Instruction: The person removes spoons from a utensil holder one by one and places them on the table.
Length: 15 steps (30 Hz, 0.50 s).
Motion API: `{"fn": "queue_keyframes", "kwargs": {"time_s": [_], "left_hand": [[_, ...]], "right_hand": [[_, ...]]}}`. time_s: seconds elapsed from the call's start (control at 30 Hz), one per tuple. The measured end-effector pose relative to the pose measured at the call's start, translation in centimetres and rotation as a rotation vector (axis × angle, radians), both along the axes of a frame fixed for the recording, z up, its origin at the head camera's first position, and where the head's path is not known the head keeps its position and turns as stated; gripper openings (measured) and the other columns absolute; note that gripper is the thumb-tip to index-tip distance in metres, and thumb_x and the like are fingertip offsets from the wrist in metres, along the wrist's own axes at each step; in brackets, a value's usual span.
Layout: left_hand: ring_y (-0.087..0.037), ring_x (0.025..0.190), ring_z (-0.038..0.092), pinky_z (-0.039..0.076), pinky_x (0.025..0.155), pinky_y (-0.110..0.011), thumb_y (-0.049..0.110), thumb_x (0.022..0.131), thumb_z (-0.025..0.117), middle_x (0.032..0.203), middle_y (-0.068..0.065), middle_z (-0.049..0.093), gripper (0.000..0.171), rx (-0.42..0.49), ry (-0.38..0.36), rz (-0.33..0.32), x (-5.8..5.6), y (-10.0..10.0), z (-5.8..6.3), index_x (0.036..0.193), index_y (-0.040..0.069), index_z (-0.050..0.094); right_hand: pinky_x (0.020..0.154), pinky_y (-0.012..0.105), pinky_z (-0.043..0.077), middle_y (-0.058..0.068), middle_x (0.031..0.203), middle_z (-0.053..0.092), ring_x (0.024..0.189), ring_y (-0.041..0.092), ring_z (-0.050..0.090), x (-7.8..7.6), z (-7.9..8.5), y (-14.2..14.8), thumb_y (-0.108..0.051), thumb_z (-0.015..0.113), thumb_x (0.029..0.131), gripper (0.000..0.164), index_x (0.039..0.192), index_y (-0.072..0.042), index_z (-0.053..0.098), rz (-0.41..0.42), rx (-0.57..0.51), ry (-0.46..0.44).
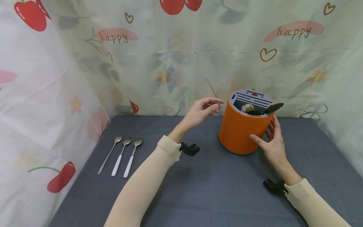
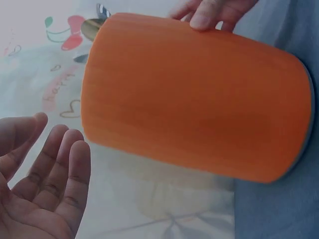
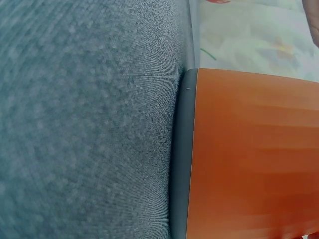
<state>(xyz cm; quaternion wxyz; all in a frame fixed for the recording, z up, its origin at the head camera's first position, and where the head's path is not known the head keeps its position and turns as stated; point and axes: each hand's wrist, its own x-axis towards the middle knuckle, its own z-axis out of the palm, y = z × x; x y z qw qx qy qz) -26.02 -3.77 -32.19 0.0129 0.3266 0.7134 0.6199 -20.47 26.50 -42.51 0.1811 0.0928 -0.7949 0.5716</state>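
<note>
An orange utensil holder (image 1: 241,130) with a grey slotted top (image 1: 252,95) stands upright toward the back right of the table. My right hand (image 1: 274,143) grips its right side, thumb on the front and fingers curving around behind. A dark utensil head (image 1: 274,108) leans out over the rim, and a shiny rounded utensil head (image 1: 247,107) shows in the open compartment. My left hand (image 1: 202,108) hovers just left of the holder's top with loosely bent fingers, holding nothing. In the left wrist view, the left fingers (image 2: 79,164) come close to the upper edge of the orange wall (image 2: 199,99).
Three spoons lie side by side at the table's left: an all-metal spoon (image 1: 107,157), a white-handled spoon (image 1: 117,165) and another white-handled spoon (image 1: 128,166). A patterned curtain (image 1: 181,69) hangs behind the grey table (image 1: 210,189). Black wrist mounts (image 1: 190,149) sit at both cuffs.
</note>
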Motion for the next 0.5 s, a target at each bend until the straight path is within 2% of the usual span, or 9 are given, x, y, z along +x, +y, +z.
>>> {"fn": "queue_keyframes", "kwargs": {"time_s": [0.27, 0.5], "left_hand": [[-0.029, 0.11, 0.067, 0.057, 0.096, -0.041, 0.013, 0.108, 0.059, 0.126, -0.017, 0.069, 0.03, 0.037, 0.03, -0.03, -0.1, 2.2, 0.8, 0.134, 0.0, 0.067], [-0.025, 0.118, 0.066, 0.054, 0.1, -0.028, 0.009, 0.108, 0.058, 0.131, -0.021, 0.067, 0.031, 0.051, 0.022, -0.056, -0.1, 3.4, 1.9, 0.135, -0.003, 0.065]], "right_hand": [[0.127, 0.046, 0.019, 0.006, 0.172, 0.015, 0.156, 0.034, 0.022, 0.0, -0.1, 0.1, -0.006, 0.075, 0.096, 0.103, 0.168, -0.032, 0.006, 0.002, -0.003, 0.009], [0.128, 0.045, 0.019, 0.004, 0.172, 0.016, 0.156, 0.034, 0.022, 0.0, 0.0, 0.1, -0.005, 0.075, 0.096, 0.102, 0.168, -0.033, 0.008, 0.006, -0.005, 0.016]]}}
